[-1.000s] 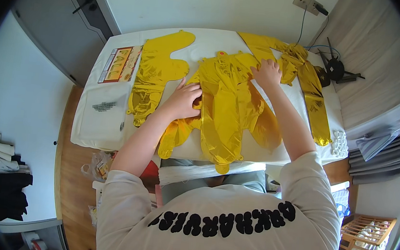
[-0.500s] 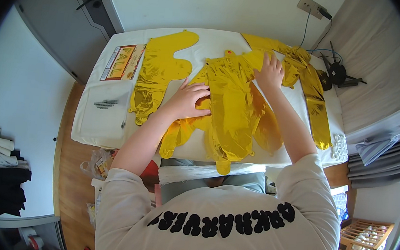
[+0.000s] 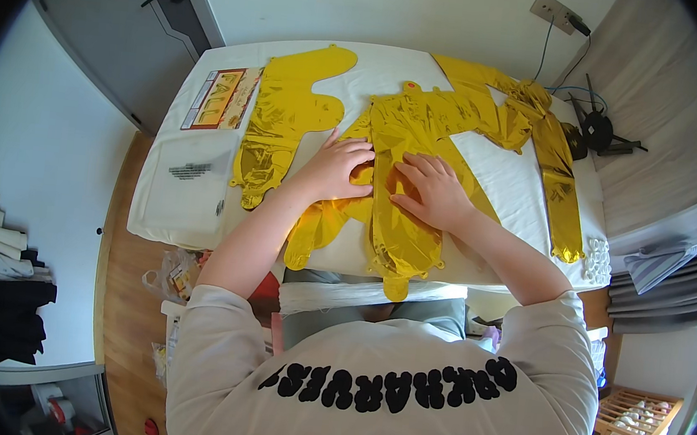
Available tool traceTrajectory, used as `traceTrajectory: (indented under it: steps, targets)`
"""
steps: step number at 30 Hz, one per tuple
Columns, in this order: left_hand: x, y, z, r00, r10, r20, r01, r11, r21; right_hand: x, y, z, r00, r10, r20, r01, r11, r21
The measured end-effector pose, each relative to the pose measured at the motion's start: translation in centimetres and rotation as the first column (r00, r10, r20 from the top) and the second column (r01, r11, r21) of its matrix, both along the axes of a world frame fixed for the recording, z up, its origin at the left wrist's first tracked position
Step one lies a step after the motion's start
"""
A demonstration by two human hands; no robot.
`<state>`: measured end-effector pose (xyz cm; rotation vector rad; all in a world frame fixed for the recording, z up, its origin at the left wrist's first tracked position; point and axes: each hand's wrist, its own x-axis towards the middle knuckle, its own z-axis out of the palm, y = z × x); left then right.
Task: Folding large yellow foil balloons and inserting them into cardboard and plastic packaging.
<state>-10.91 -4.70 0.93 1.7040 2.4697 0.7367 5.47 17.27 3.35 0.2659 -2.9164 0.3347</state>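
Several gold foil balloons lie flat and uninflated on a white-covered table. In front of me is the middle foil balloon (image 3: pixel 402 231), wrinkled and shiny, with a small red-orange spot near its far end. My left hand (image 3: pixel 336 169) rests at its left edge, thumb and fingers apart in a curve against the foil. On its right side my right hand (image 3: pixel 433 194) lies palm down, fingers spread on the surface. Whatever is under the palms is hidden. Further left lies another foil balloon (image 3: pixel 287 119), with rounded lobes. A long, bent foil strip (image 3: pixel 557 187) runs along the right side.
On the left of the table (image 3: pixel 145 198) are a printed card package (image 3: pixel 221 100) and a clear plastic bag (image 3: pixel 188 181). A black router-like device (image 3: pixel 598 132) with a blue cable stands at the back right. White ring-like pieces (image 3: pixel 598 260) lie at the right front corner.
My right hand has moved from the far right part of the foil back toward me and left, onto the middle balloon. My left hand stays at its left edge.
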Motion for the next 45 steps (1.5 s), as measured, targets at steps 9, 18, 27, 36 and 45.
traceTrajectory:
  steps: [9, 18, 27, 36, 45]
  targets:
    - [-0.1, -0.1, 0.1, 0.999, 0.023, 0.033, -0.023, 1.000, 0.007, 0.0, 0.0, -1.0, 0.998, 0.032, -0.048, -0.034, 0.999, -0.038]
    - [-0.8, -0.7, 2.1, 0.907, -0.009, 0.421, -0.125, 0.949, 0.291, 0.4, 0.0, -0.9, 1.000, 0.005, -0.028, -0.005, 1.000, -0.027]
    - [-0.4, 2.7, 2.7, 0.990, 0.129, -0.065, -0.132, 0.990, -0.039, 0.2, 0.3, -1.4, 0.999, 0.012, -0.042, -0.014, 0.999, -0.038]
    - [0.8, 6.2, -1.1, 0.976, 0.154, -0.152, -0.177, 0.973, -0.148, -0.5, 0.8, -2.0, 1.000, 0.011, -0.012, -0.011, 0.999, -0.047]
    - [0.9, 5.8, -1.6, 0.972, 0.124, -0.200, -0.159, 0.972, -0.173, -1.2, 2.9, -1.7, 0.996, 0.024, 0.082, 0.033, 0.779, -0.626]
